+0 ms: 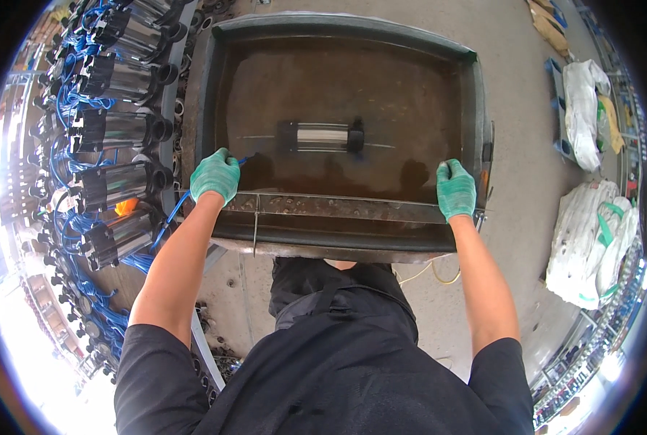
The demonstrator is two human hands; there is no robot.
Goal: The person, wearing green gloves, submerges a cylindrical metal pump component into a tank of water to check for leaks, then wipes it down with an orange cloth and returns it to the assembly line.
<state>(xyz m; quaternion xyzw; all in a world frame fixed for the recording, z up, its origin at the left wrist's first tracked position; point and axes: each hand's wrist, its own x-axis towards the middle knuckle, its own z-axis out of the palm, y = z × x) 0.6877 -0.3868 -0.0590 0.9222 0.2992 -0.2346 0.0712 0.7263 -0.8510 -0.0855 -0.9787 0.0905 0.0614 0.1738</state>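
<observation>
A wide dark tank [475, 94] of brown water stands before me. A silvery cylinder with black end pieces [323, 136] lies crosswise near its middle, apparently under the water, with thin lines reaching out from both ends. At the tank's near left corner, my left hand [216, 177], in a green glove, is closed around a blue cable [175, 210]; a short blue end shows past the fingers. My right hand [456, 190], gloved alike, is closed at the near right wall. Whatever it grips is hidden. Between the hands, a metal crossbar [345, 208] spans the tank.
Along the left, a rack holds several similar cylinders [113, 132] with black ends and coiled blue cables [84, 221]. White sacks [591, 243] lie on the floor at right. A thin yellowish hose [433, 272] hangs below the tank's near edge.
</observation>
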